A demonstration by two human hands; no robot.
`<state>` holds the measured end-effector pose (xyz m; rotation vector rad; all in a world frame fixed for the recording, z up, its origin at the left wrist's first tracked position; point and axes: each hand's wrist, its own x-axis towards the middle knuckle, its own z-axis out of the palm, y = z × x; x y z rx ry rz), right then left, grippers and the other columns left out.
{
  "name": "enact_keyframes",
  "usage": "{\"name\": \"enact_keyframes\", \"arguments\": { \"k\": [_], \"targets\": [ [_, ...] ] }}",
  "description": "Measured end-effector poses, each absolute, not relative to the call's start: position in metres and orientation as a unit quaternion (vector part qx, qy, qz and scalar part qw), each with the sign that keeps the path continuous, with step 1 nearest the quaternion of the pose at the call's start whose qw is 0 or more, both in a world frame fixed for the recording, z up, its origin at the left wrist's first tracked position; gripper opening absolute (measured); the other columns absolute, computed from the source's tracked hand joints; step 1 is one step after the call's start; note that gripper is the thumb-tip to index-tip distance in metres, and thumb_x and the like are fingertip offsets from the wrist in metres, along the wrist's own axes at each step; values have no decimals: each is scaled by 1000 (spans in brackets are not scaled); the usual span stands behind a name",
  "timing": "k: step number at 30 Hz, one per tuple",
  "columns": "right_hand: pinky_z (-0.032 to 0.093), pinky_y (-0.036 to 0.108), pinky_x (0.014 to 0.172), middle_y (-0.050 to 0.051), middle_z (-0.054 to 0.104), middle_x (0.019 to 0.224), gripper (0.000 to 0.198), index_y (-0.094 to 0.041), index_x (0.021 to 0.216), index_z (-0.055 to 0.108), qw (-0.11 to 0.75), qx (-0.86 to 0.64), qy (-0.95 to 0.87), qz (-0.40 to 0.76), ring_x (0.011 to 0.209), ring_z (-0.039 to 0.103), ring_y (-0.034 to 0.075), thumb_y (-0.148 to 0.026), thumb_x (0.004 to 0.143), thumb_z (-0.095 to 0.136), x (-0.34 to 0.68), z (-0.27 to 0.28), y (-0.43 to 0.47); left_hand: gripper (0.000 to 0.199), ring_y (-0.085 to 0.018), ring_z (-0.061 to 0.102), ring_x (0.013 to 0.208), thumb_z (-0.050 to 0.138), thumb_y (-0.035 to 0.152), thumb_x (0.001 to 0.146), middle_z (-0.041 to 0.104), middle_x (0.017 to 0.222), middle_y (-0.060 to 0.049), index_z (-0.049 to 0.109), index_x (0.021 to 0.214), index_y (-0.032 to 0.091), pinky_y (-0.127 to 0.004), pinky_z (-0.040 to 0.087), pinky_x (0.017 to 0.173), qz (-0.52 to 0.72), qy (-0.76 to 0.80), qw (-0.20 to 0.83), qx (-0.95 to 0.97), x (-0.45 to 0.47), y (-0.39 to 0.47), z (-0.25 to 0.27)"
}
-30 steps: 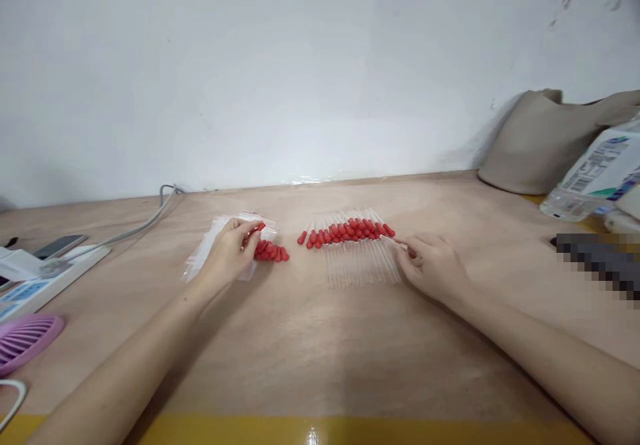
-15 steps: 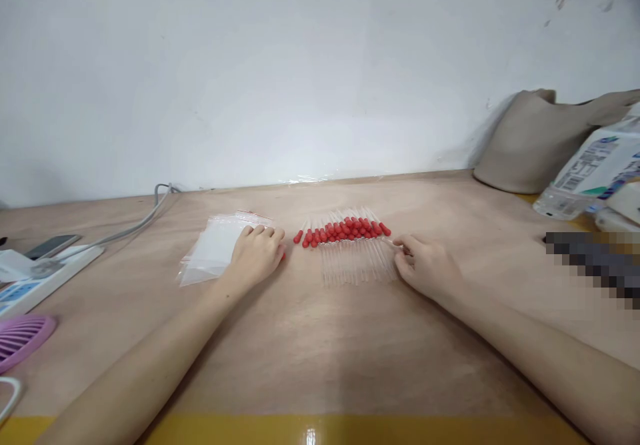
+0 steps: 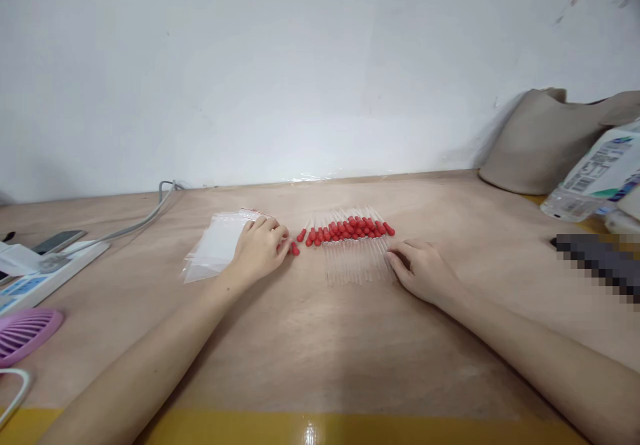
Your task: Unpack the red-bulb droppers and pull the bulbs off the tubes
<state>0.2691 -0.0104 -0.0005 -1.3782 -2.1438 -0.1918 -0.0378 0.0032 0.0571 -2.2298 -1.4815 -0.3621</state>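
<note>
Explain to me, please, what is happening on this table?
A person works with both hands. The left hand is over the edge of some clear bags, its fingertips at a red bulb. The right hand is at the right end of a row of bare clear tubes. Just beyond that row lie red-ended tubes. Either grip is unclear.
</note>
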Motion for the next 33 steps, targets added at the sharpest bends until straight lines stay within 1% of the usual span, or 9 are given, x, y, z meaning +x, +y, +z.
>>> {"name": "enact_keyframes", "arguments": {
  "k": [5, 8, 12, 15, 19, 24, 27, 29, 33],
  "targets": [
    [42, 31, 70, 5, 64, 72, 18, -18, 76, 59, 302, -503, -809, -39, 73, 59, 19, -22, 80, 43, 270, -2, -8, 26, -26, 53, 96, 44, 34, 79, 61, 97, -8, 65, 83, 21, -41, 37, 84, -78, -600, 111, -789, -31, 22, 68],
    [43, 32, 72, 5, 64, 74, 17, -18, 79, 59, 311, -494, -811, -34, 74, 60, 20, -23, 80, 43, 270, -2, -8, 28, -26, 57, 92, 46, 39, 76, 63, 97, -9, 67, 83, 21, -39, 39, 84, -43, -627, 63, -775, -24, 41, 74],
    [45, 35, 75, 6, 66, 80, 20, -17, 93, 58, 332, -500, -799, -31, 77, 61, 21, -25, 80, 45, 269, -5, -7, 25, -23, 62, 80, 52, 41, 70, 67, 72, -7, 68, 71, 21, -36, 42, 83, -8, -652, 16, -758, -13, 59, 77],
    [47, 36, 73, 9, 67, 87, 25, -15, 99, 56, 350, -513, -783, -16, 80, 62, 22, -29, 80, 46, 270, -9, -5, 22, -20, 63, 62, 55, 38, 67, 63, 52, -4, 67, 61, 21, -31, 46, 75, 19, -671, -24, -741, -6, 65, 78],
    [47, 38, 75, 9, 67, 89, 25, -16, 99, 56, 363, -513, -777, -12, 84, 62, 23, -30, 80, 47, 271, -11, -3, 20, -19, 62, 55, 55, 34, 64, 62, 49, -4, 66, 57, 19, -26, 47, 60, 35, -695, -57, -716, 0, 65, 79],
    [45, 41, 80, 9, 66, 91, 25, -15, 99, 55, 362, -521, -773, -22, 88, 61, 24, -30, 80, 49, 271, -11, -3, 21, -22, 62, 52, 54, 32, 64, 61, 47, -6, 65, 56, 17, -29, 46, 55, 21, -718, -41, -694, -3, 67, 79],
    [45, 42, 80, 9, 66, 91, 24, -16, 98, 56, 362, -527, -769, -27, 87, 61, 25, -30, 80, 49, 270, -9, -4, 23, -25, 63, 58, 53, 34, 65, 62, 50, -7, 64, 55, 17, -32, 46, 58, -1, -713, -8, -701, -8, 65, 84],
    [45, 42, 79, 9, 65, 92, 24, -16, 98, 56, 372, -521, -768, -33, 88, 60, 25, -30, 80, 48, 270, -7, -5, 25, -28, 63, 68, 51, 35, 68, 65, 61, -10, 62, 57, 16, -34, 46, 63, -26, -701, 27, -712, -12, 57, 88],
    [46, 42, 83, 11, 60, 105, 31, -16, 110, 51, 428, -462, -775, -50, 98, 55, 25, -27, 81, 48, 268, 0, -9, 23, -27, 58, 90, 43, 32, 80, 63, 91, -12, 59, 80, 16, -35, 44, 77, -84, -646, 103, -752, -17, 24, 88]
  ]
}}
